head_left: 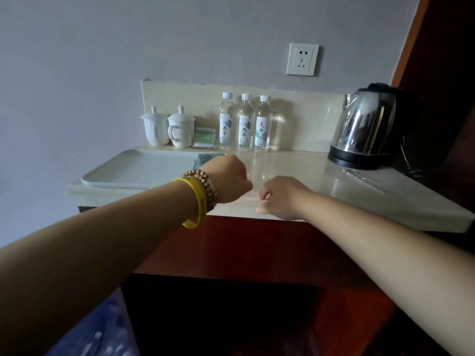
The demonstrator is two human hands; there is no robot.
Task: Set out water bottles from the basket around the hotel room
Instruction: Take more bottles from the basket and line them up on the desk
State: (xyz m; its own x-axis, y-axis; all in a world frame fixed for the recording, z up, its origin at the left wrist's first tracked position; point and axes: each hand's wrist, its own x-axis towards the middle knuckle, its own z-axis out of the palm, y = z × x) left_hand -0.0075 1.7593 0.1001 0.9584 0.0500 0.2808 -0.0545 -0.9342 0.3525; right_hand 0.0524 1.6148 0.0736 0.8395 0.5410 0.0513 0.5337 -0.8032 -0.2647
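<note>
Straight ahead of both hands, three water bottles point(244, 122) stand upright in a tight row against the low backsplash at the back of the counter point(295, 170), long axes vertical, caps up, touching or almost so. The left hand point(230, 178) is curled into a loose fist with nothing visible in it, hovering above the counter just in front of the leftmost bottle; it looks the nearer of the two to the row. The right hand point(280, 197) sits nearer the front edge, fingers folded in, apparently empty, though the palm is hidden. Left of the left hand lies a white tray point(123, 170); beyond it are two lidded cups point(167, 127). Far right of the right hand stands a kettle point(365, 129). Low by the left forearm, a bluish blur may be the basket; I cannot tell.
</note>
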